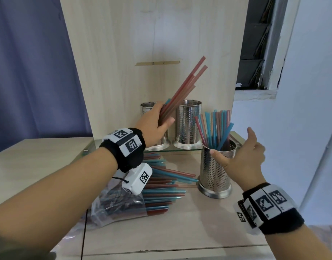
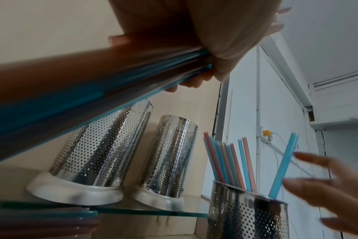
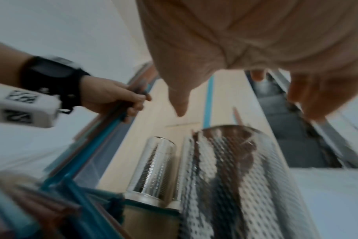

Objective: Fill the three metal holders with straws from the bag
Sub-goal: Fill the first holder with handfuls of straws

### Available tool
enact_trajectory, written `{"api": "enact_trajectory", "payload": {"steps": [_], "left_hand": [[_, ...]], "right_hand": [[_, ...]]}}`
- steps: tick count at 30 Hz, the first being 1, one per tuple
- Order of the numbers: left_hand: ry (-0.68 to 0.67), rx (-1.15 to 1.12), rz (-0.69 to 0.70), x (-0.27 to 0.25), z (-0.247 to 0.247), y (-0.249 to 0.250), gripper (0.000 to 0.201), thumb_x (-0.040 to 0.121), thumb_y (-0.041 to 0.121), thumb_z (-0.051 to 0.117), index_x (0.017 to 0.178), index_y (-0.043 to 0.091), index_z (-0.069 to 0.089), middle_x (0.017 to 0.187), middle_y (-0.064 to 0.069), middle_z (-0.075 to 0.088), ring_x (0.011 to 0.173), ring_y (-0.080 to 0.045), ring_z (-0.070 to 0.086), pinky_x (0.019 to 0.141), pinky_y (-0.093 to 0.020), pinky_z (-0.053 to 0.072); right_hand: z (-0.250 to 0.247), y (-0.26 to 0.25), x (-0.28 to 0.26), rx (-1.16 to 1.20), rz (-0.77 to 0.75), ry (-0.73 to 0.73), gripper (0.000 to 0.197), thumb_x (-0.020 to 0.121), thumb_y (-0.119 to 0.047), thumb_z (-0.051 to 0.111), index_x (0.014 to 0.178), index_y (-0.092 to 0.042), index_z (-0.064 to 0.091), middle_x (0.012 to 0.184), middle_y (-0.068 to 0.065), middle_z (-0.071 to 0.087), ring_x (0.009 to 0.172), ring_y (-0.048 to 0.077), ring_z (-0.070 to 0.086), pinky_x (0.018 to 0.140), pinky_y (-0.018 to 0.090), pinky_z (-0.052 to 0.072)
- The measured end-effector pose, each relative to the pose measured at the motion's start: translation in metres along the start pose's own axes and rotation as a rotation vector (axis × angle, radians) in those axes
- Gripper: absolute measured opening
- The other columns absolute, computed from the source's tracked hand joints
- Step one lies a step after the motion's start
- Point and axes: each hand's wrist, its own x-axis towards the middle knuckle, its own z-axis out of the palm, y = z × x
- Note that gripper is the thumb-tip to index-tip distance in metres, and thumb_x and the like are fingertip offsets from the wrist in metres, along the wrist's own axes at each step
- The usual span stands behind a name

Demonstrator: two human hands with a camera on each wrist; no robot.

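two rear holders [image 1: 188, 124] open-topped; wooden panel [image 1: 152, 34] blocks behind them.

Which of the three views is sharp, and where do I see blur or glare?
Head view: mostly sharp, glare on the metal holders. Left wrist view: the straw bundle is smeared. Right wrist view: blurred throughout, including the right hand and near holder.

From below, the left hand [image 2: 215, 40] grips a blurred bundle of blue and pink straws [image 2: 82, 90] slanting to the lower left. Two perforated metal holders [image 2: 104, 145] stand side by side on a glass shelf [image 2: 149, 213]. A third holder [image 2: 245, 215], near the shelf's right end, contains upright straws; the right hand's spread fingers [image 2: 321, 190] are beside it.
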Motion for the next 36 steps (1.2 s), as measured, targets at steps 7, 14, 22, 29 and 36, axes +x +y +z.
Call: {"api": "enact_trajectory", "payload": {"steps": [7, 14, 22, 29, 36], "left_hand": [[0.070, -0.061, -0.019, 0.008, -0.011, -0.003, 0.025, 0.097, 0.026, 0.055, 0.116, 0.013, 0.046, 0.077, 0.006, 0.050, 0.061, -0.009, 0.049, 0.057, -0.020, 0.039], [0.164, -0.160, -0.028, 0.003, -0.022, -0.007, 0.024, 0.096, 0.023, 0.055, 0.117, 0.014, 0.047, 0.076, 0.010, 0.050, 0.060, -0.008, 0.049, 0.057, -0.016, 0.041], [0.239, -0.262, -0.049, -0.002, -0.033, -0.013, 0.020, 0.096, 0.024, 0.055, 0.113, 0.024, 0.045, 0.085, 0.008, 0.054, 0.075, -0.018, 0.057, 0.078, -0.040, 0.054], [0.442, -0.440, 0.037, 0.000, -0.063, -0.003, 0.014, 0.096, 0.019, 0.054, 0.103, 0.029, 0.045, 0.074, 0.002, 0.047, 0.060, -0.013, 0.054, 0.062, -0.025, 0.048], [0.579, -0.488, 0.092, -0.007, -0.088, 0.000, 0.011, 0.098, 0.018, 0.050, 0.106, 0.018, 0.043, 0.082, -0.009, 0.050, 0.055, -0.010, 0.053, 0.059, -0.021, 0.048]], "right_hand": [[0.016, -0.054, -0.039, -0.010, -0.492, -0.497, 0.035, 0.093, -0.025, 0.061, 0.128, -0.021, 0.054, 0.114, -0.005, 0.059, 0.105, 0.010, 0.056, 0.091, 0.024, 0.043], [0.070, -0.044, -0.017, -0.500, -0.431, -1.008, 0.062, 0.100, -0.027, 0.051, 0.154, -0.036, 0.022, 0.147, 0.007, 0.049, 0.127, 0.027, 0.051, 0.105, 0.036, 0.043], [0.073, -0.036, -0.009, -0.470, -0.409, -1.041, 0.048, 0.097, -0.020, 0.056, 0.143, -0.023, 0.042, 0.109, 0.000, 0.058, 0.092, 0.015, 0.053, 0.079, 0.022, 0.038], [0.076, -0.045, -0.005, -0.507, -0.544, -0.986, 0.046, 0.102, -0.017, 0.047, 0.145, -0.032, 0.039, 0.119, 0.008, 0.056, 0.110, 0.027, 0.057, 0.086, 0.030, 0.040], [0.085, -0.053, -0.016, -0.511, -0.599, -1.022, 0.050, 0.103, -0.020, 0.048, 0.149, -0.035, 0.034, 0.126, 0.007, 0.054, 0.118, 0.025, 0.053, 0.087, 0.027, 0.035]]}}
